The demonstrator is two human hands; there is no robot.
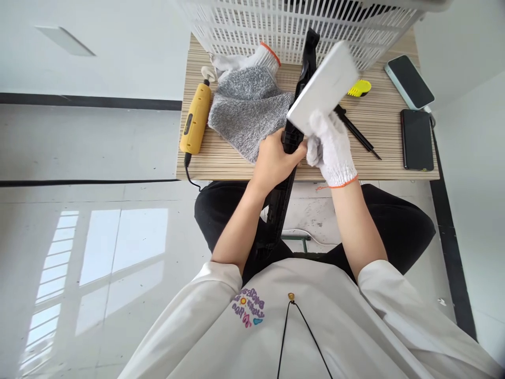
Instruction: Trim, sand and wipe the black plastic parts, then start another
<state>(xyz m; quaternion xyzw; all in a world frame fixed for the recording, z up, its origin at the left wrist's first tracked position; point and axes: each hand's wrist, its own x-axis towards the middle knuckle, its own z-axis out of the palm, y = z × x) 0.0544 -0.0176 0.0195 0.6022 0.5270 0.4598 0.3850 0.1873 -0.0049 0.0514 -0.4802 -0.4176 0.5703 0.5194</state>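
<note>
A long black plastic part (pixel 281 202) runs from my lap up over the edge of the small wooden table (pixel 229 160). My bare left hand (pixel 276 160) is wrapped round it near the table edge. My right hand (pixel 330 145), in a white knit glove, grips a flat white rectangular block (pixel 325 87) and holds it tilted against the black part's upper stretch. A grey knit glove (pixel 248 105) with an orange-trimmed cuff lies on the table just left of my hands.
A yellow corded power tool (pixel 196 117) lies at the table's left edge. A white slatted basket (pixel 292 26) stands at the back. A small yellow tool (pixel 360 88), thin black rods (pixel 357 131) and two phones (pixel 410 81) (pixel 417 139) lie to the right.
</note>
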